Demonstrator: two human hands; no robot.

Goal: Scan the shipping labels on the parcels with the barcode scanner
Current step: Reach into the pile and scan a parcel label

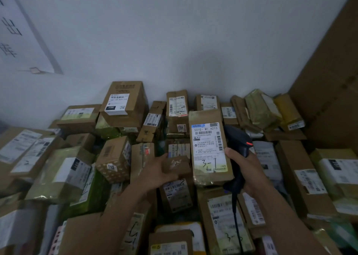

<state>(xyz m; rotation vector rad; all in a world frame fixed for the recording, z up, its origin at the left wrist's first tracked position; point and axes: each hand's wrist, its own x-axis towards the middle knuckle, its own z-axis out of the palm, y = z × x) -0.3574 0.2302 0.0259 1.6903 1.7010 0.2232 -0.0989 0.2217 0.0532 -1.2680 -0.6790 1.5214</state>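
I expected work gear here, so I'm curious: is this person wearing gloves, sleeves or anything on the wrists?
No gloves: the left hand and right hand are bare. The left forearm and right forearm are bare too, with no sleeve reaching into view. No watch, ring or wristband shows, though the dim picture could hide something small.

Left hand (pixel 155 170) grips box (pixel 177 166); right hand (pixel 250 170) scanner (pixel 239 139), seemingly parcel (pixel 209 150).

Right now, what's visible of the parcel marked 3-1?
The parcel marked 3-1 is a flat brown, paper-like packet, held upright, face to the camera. A white shipping label covers most of its face: blue header, "501E- M1 A21C", barcodes on top and down the right edge. The right hand holds its right edge, thumb in front, along with the black barcode scanner.
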